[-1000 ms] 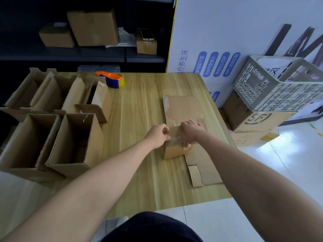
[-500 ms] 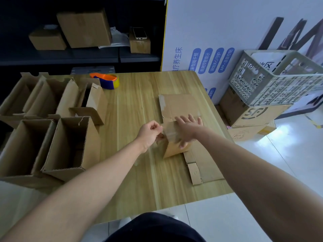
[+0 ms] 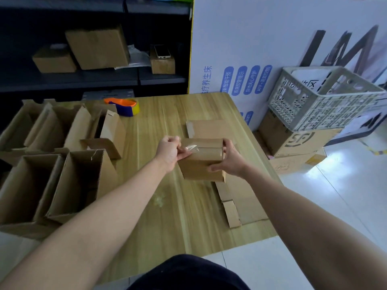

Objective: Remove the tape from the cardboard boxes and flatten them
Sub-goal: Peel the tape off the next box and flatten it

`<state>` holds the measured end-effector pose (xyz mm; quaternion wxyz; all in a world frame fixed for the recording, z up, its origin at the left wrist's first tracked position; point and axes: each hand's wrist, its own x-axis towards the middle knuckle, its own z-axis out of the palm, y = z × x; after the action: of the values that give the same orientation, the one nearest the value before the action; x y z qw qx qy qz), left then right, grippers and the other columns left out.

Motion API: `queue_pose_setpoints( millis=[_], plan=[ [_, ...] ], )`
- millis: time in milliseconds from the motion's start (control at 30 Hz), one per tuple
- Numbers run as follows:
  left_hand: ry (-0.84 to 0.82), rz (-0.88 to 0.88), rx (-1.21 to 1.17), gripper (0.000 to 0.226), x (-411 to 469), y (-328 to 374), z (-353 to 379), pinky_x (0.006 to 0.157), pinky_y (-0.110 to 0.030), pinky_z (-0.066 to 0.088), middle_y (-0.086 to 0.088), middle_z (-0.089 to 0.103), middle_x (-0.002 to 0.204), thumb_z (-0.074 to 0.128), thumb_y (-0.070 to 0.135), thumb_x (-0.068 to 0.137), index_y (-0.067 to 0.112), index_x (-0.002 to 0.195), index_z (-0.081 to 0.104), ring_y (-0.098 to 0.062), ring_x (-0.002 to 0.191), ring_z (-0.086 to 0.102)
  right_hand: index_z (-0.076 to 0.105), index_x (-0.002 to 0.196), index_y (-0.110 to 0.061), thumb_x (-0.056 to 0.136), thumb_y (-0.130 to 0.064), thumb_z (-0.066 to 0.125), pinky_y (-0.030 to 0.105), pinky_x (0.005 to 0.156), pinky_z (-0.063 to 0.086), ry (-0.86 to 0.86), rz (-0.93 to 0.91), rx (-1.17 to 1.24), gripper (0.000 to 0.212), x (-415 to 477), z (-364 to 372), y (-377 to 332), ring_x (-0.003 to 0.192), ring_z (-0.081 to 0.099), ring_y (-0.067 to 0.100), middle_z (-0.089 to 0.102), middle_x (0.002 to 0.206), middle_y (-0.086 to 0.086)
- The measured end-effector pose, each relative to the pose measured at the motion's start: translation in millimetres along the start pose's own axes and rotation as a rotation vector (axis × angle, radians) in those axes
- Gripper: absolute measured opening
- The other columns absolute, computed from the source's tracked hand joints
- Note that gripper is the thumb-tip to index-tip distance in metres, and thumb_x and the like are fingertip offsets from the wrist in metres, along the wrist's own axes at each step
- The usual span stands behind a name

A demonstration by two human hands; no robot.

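Note:
A small closed cardboard box (image 3: pixel 202 164) is lifted a little above the wooden table (image 3: pixel 159 126), tilted toward me. My right hand (image 3: pixel 229 159) grips its right end, thumb on the near face. My left hand (image 3: pixel 170 150) pinches a loose end of clear tape (image 3: pixel 191 147) at the box's top left corner. A flattened box (image 3: pixel 238 195) lies on the table under and behind the held one. A crumpled bit of clear tape (image 3: pixel 159 199) sits on the table near my left forearm.
Several open cardboard boxes (image 3: pixel 69 185) crowd the table's left side. An orange and blue tape dispenser (image 3: pixel 124 105) stands at the back. A grey plastic crate (image 3: pixel 322 99) rests on cartons (image 3: pixel 293 141) on the floor at right. Dark shelves (image 3: pixel 94 80) behind hold more boxes.
The small box has come up off the flattened cardboard and tilted toward me. My right hand shifted from its top to its right end. My left hand now pinches a peeled tape end.

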<state>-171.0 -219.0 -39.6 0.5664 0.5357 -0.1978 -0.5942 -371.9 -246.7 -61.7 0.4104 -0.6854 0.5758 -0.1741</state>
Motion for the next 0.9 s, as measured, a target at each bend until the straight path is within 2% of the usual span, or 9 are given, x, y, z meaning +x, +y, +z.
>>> queue_pose_setpoints(
  millis=[100,167,233,300,467,600,667,733,900],
  plan=[
    [0.078,0.15,0.454,0.021,6,-5,-10,0.064,-0.031,0.059,-0.012,0.05,0.089,0.058,0.007,0.091,0.011,0.088,0.038,-0.018,0.064,0.056,0.021,0.141,-0.019,0.052,-0.024,0.091,0.045,0.105,0.039,-0.038,0.02,0.004,0.114,-3,4,7,0.124,0.038,0.021,0.038,0.134,0.002],
    [0.052,0.23,0.851,0.034,7,-10,-10,0.073,-0.034,0.056,-0.007,0.053,0.1,0.069,0.028,0.084,0.011,0.099,0.044,-0.021,0.08,0.058,0.021,0.142,-0.017,0.052,-0.024,0.091,0.044,0.104,0.04,-0.047,0.024,-0.004,0.115,-2,10,8,0.123,0.04,0.021,0.038,0.134,0.001],
    [0.021,0.26,1.21,0.057,9,-18,-9,0.082,-0.033,0.045,0.002,0.047,0.106,0.073,0.05,0.073,0.014,0.109,0.046,-0.02,0.097,0.049,0.02,0.141,-0.017,0.052,-0.023,0.091,0.039,0.103,0.041,-0.046,0.03,0.006,0.114,-2,19,8,0.12,0.041,0.02,0.038,0.132,0.0],
    [0.015,0.268,1.359,0.056,10,-26,-12,0.086,-0.031,0.038,-0.001,0.038,0.116,0.073,0.052,0.072,0.014,0.106,0.049,-0.019,0.105,0.04,0.02,0.141,-0.017,0.053,-0.022,0.091,0.034,0.101,0.041,-0.052,0.043,-0.003,0.113,-2,24,12,0.119,0.041,0.019,0.037,0.131,0.0],
    [-0.018,0.263,1.321,0.031,8,-38,-14,0.071,-0.028,0.035,-0.006,0.049,0.107,0.071,0.033,0.081,0.008,0.094,0.057,-0.02,0.087,0.05,0.004,0.148,-0.027,0.058,-0.021,0.088,0.043,0.11,0.031,-0.105,0.047,-0.082,0.123,-4,28,17,0.134,0.026,0.026,0.022,0.145,0.003],
    [-0.022,0.293,1.309,0.02,5,-40,-2,0.069,-0.029,0.039,-0.003,0.055,0.095,0.072,0.025,0.081,0.009,0.085,0.061,-0.021,0.084,0.054,-0.001,0.149,-0.033,0.06,-0.038,0.084,0.05,0.115,0.014,-0.089,-0.165,-0.5,0.123,1,26,-2,0.143,0.004,0.027,0.011,0.154,-0.001],
    [-0.029,0.283,1.294,0.011,5,-39,2,0.067,-0.031,0.045,-0.004,0.064,0.09,0.07,0.018,0.082,0.009,0.08,0.064,-0.022,0.08,0.059,0.007,0.149,-0.023,0.062,-0.049,0.08,0.048,0.114,0.013,-0.124,-0.209,-0.779,0.117,2,29,-7,0.14,0.013,0.029,0.024,0.15,0.003],
    [-0.031,0.224,1.161,0.01,6,-38,1,0.072,-0.034,0.054,-0.006,0.068,0.084,0.065,0.007,0.084,0.009,0.074,0.066,-0.022,0.075,0.063,0.021,0.144,-0.015,0.064,-0.051,0.078,0.045,0.11,0.024,-0.145,-0.169,-0.909,0.105,1,32,-7,0.131,0.03,0.028,0.038,0.14,0.005],
    [0.112,0.073,0.713,0.017,14,-24,-22,0.076,-0.028,0.052,0.0,0.066,0.077,0.069,0.001,0.08,0.014,0.071,0.069,-0.012,0.071,0.059,0.032,0.139,-0.016,0.064,-0.042,0.079,0.04,0.106,0.033,-0.123,-0.194,-0.788,0.093,1,23,-9,0.118,0.04,0.022,0.045,0.129,0.003]
  ],
)
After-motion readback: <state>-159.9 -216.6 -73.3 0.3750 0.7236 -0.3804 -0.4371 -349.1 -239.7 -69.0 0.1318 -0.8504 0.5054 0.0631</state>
